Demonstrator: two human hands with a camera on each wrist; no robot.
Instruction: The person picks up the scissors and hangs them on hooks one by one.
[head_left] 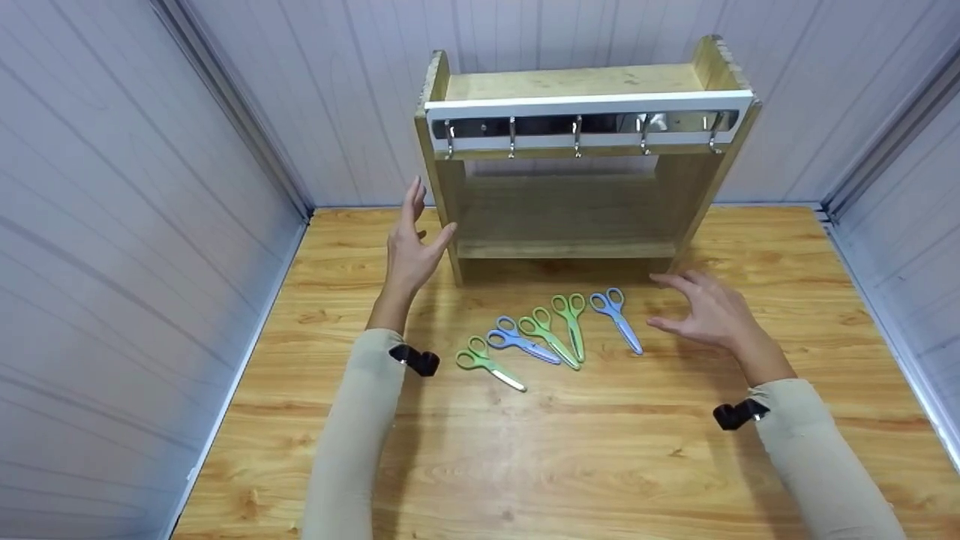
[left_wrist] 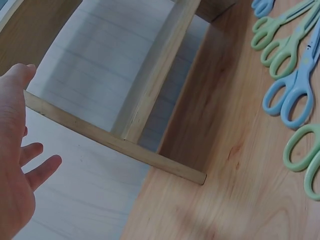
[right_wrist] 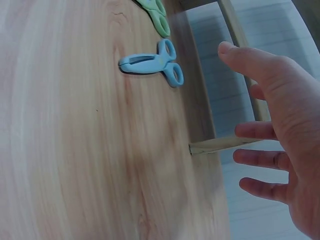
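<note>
Pale walls point(head_left: 112, 262) go up at the left, top and right of the frame. A wood table point(head_left: 570, 465) fills the middle and bottom. A wood shelf point(head_left: 562, 212) stands on it, top middle, a bit to the right. Two arms in pale sleeves point(head_left: 360, 420) reach up from the bottom. The left hand point(head_left: 414, 251) is in the air by the shelf's left side, with thumb and fingers spread wide and holding nothing. I cannot tell if its thumb touches the wood. The right hand point(head_left: 709, 309) is right of the middle, near the shelf's right foot. Its thumb and fingers are wide apart too, with nothing in them. Five scissors lie in the middle, in front of the shelf. From left to right they go green point(head_left: 487, 363), blue point(head_left: 517, 341), green point(head_left: 550, 337), green point(head_left: 571, 322), blue point(head_left: 617, 319). The last blue one is nearest the right hand. Five shiny hooks point(head_left: 577, 135) line the shelf's front, near the top.
</note>
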